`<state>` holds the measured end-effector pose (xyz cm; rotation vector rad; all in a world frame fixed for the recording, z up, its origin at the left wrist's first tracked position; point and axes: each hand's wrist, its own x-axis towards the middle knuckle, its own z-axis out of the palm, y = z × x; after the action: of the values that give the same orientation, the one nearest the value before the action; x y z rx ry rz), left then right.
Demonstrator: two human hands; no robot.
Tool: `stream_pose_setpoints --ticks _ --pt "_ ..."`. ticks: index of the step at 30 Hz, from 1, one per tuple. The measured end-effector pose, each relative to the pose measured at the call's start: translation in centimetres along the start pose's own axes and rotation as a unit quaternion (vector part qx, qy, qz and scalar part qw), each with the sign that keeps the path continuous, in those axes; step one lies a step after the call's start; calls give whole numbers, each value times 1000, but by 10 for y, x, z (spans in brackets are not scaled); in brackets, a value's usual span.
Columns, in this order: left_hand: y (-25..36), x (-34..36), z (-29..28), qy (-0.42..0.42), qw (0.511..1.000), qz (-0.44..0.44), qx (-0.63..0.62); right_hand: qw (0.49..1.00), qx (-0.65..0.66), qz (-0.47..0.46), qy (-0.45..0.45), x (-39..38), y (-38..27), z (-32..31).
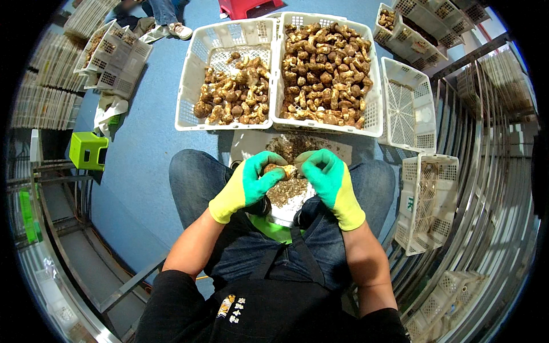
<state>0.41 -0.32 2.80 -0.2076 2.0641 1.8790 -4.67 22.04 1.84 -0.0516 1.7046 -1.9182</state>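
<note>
Between my knees, my left hand, in a yellow glove with green fingers, is closed round a brown-capped mushroom with a pale stem. My right hand, gloved alike, has its fingers bent and pinched together by the stem's end. Whatever those fingers grip is hidden. Dark crumbs of dirt lie below the hands on a white surface. Beyond them stand two white plastic crates: the left crate is partly filled with mushrooms, and the right crate is heaped with more mushrooms.
White perforated crates stand on the right, one beside the full crate and another nearer me. A green stool is at the left. Metal racks line the sides. Another person's shoe shows at the far left, near a red stool.
</note>
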Motion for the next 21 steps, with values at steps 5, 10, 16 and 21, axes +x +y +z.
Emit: stream_pose_setpoints --ticks 5,10,16,21 --pt "-3 1 -1 3 997 50 64 1000 -29 4 -8 0 -2 -2" --pt "-11 2 -2 11 994 82 64 1000 -2 -20 -4 2 5 -5" --pt "-9 0 -5 -14 992 -47 -118 996 82 1 23 4 4 -7" --pt "-11 2 1 -4 993 14 -118 996 51 -72 -10 3 6 -5"
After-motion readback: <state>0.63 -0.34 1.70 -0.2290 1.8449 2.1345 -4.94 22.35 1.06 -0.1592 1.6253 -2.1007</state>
